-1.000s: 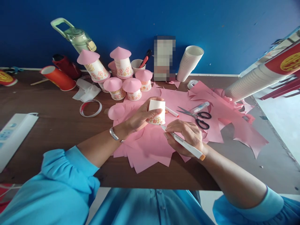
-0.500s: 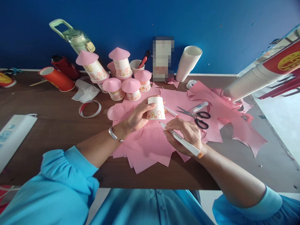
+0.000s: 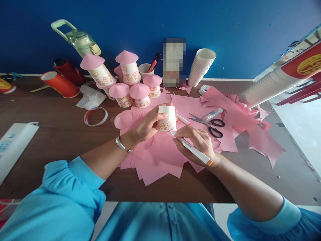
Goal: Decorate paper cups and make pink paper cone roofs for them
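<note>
My left hand [image 3: 149, 125] is wrapped round a white paper cup [image 3: 167, 117], held upside down with its rim at the bottom. Small flowers in orange and yellow-green are drawn around the cup near that rim. In my right hand [image 3: 197, 142] is a white marker [image 3: 197, 153] with an orange end, gripped like a pen. Its tip meets or almost meets the cup's lower right rim; I cannot tell if it touches. Under both hands lie pink paper sheets [image 3: 160, 160]. A capped white marker with a red end [image 3: 184, 119] rests just behind the cup.
Several decorated cups with pink cone roofs [image 3: 139, 92] stand behind my left hand. Black-handled scissors [image 3: 213, 125] and a glue tube [image 3: 212, 114] lie right. Tape [image 3: 95, 116], a red cup [image 3: 60, 84] and a bottle [image 3: 81, 42] are left; stacked cups [image 3: 202, 68] stand behind.
My right hand has moved slightly left, bringing the marker tip to the cup's lower rim. The cup has tilted and lowered a little in my left hand.
</note>
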{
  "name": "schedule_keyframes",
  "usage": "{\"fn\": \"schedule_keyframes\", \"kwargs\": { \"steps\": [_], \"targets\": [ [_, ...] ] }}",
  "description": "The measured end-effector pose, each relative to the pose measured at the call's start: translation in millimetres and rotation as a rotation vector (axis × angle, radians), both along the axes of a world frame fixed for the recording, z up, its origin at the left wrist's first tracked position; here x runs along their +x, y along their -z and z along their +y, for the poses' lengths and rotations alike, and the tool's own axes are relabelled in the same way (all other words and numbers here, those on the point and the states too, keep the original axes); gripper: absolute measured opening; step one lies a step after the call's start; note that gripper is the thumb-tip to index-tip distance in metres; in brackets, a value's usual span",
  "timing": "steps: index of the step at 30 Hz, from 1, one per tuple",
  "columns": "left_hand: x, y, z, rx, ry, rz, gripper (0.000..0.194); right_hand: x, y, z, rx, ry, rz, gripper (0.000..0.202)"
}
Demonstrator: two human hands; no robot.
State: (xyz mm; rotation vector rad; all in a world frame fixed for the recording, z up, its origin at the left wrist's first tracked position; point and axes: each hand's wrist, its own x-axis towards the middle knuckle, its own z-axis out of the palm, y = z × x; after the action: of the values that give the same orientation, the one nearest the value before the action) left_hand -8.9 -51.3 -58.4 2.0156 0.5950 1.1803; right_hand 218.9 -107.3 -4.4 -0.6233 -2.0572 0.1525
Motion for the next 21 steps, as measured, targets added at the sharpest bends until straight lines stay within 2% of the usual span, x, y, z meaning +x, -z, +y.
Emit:
{"fn": "schedule_keyframes", "kwargs": {
  "steps": [2,6,10,15,21],
  "targets": [
    [0.4,-6.0,-2.1,0.077,0.042,0.023,0.037,0.2,0.5,0.0,-0.008,-0.001,-0.005,0.020],
    [1.4,-12.5,-3.3,0.124,0.082,0.011,0.041,0.6,1.1,0.7,-0.005,0.000,-0.013,0.021],
    [1.7,-11.6,-1.5,0.149,0.086,0.023,0.036,0.5,0.7,1.2,0.008,0.034,-0.022,0.019],
    [1.2,-7.0,0.1,0.098,0.046,0.035,0.030,0.2,0.1,1.0,0.017,0.054,-0.022,0.021],
    [0.3,-8.1,0.7,0.189,0.013,0.068,0.034,0.2,-0.5,0.1,0.003,0.070,-0.024,0.021]
  ]
}}
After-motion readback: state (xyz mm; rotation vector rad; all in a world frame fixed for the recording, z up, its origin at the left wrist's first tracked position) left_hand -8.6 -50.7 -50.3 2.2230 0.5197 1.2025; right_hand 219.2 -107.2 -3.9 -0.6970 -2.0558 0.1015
